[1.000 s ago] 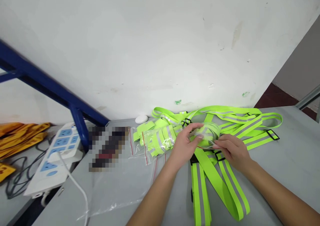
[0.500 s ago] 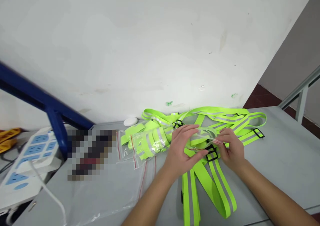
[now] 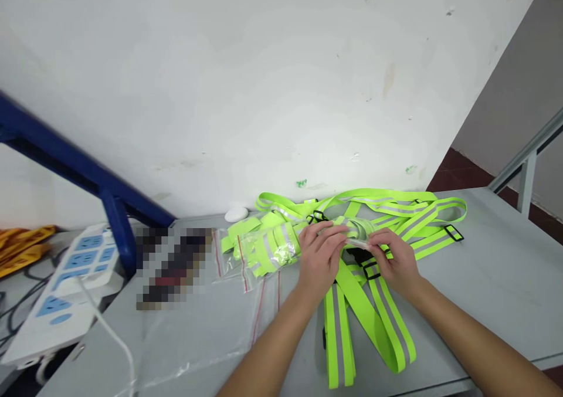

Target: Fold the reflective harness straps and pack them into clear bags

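My left hand (image 3: 321,256) is closed on the left part of a clear plastic bag (image 3: 358,230) that has a rolled yellow-green strap inside. The bag's right edge is pinched between the fingers of my right hand (image 3: 394,262). Beneath and behind both hands lie loose yellow-green reflective straps (image 3: 422,215) with black buckles (image 3: 453,233). Left of my left hand, more rolled straps rest in clear bags (image 3: 275,247) with red seal lines. Flat clear bags (image 3: 206,326) lie nearer the front left.
On the left are a white power strip (image 3: 65,291) with a white cable, a blue metal bar (image 3: 79,165) and yellow cloth (image 3: 21,247). A white oval object (image 3: 236,214) sits by the wall. A blurred-out item (image 3: 176,268) lies on the grey table (image 3: 497,285).
My left hand's fingers have closed onto the bag, where they were more spread before. Both hands have come closer together at the bag's edge. The view has shifted slightly.
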Available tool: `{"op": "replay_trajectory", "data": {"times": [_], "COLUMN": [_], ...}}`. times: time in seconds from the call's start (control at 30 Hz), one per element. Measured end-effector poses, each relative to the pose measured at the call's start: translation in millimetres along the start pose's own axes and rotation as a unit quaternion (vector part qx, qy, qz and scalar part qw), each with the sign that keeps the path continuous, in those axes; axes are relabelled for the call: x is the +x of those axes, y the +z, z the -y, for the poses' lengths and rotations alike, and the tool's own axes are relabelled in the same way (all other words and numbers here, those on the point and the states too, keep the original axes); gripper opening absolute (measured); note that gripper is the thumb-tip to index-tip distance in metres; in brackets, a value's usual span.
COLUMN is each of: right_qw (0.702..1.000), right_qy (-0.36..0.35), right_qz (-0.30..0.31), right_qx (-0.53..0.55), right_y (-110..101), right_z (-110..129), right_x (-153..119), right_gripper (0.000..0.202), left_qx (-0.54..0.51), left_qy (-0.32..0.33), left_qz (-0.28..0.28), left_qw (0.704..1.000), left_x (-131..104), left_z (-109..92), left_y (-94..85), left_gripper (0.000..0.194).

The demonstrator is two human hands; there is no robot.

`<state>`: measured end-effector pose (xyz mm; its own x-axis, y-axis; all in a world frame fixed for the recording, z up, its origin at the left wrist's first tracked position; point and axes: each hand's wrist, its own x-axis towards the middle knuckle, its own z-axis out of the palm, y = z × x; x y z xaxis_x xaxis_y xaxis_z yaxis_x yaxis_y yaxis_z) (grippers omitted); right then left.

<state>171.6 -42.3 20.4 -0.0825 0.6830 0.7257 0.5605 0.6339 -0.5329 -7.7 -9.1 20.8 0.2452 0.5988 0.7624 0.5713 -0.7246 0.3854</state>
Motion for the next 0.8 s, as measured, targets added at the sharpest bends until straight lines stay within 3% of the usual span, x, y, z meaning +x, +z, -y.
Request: {"op": "replay_trajectory", "data": {"times": [0.23,0.47,0.57,0.7,0.8], "right_qw": [0.995,0.986,0.987,0.992,0.993], "right_qy": [-0.097,-0.157,-0.153,-0.114,-0.098], "right_qz": [0.005,0.036,0.018,-0.008,-0.028], "right_qx": [-0.021,-0.043,-0.052,-0.056,-0.056], "right_y": [-1.1,-3.2,-3.8,-6.1,-8.5], "right_z": [5.9,5.2,5.0,4.1,2.1], "right_x": [2.4,4.8,3.8,3.9,6.2], "right_gripper": [0.014,0.02,0.023,0.024,0.025], "left_qx": [0.004,0.01,0.016,0.037,0.049], "left_qy": [0.059,0.06,0.053,0.002,0.025], "left_qz": [-0.006,-0.018,-0.047,-0.089,-0.094], "left_qw": [0.998,0.998,0.997,0.995,0.994], "left_x": [-6.2,-7.4,-7.3,-7.4,-6.3], "left_z": [-10.3,-9.3,-1.6,11.1,15.9], "left_y": [2.8,0.8,0.5,1.3,1.1], "left_gripper": [0.018,0.017,0.009,0.025,0.021]}}
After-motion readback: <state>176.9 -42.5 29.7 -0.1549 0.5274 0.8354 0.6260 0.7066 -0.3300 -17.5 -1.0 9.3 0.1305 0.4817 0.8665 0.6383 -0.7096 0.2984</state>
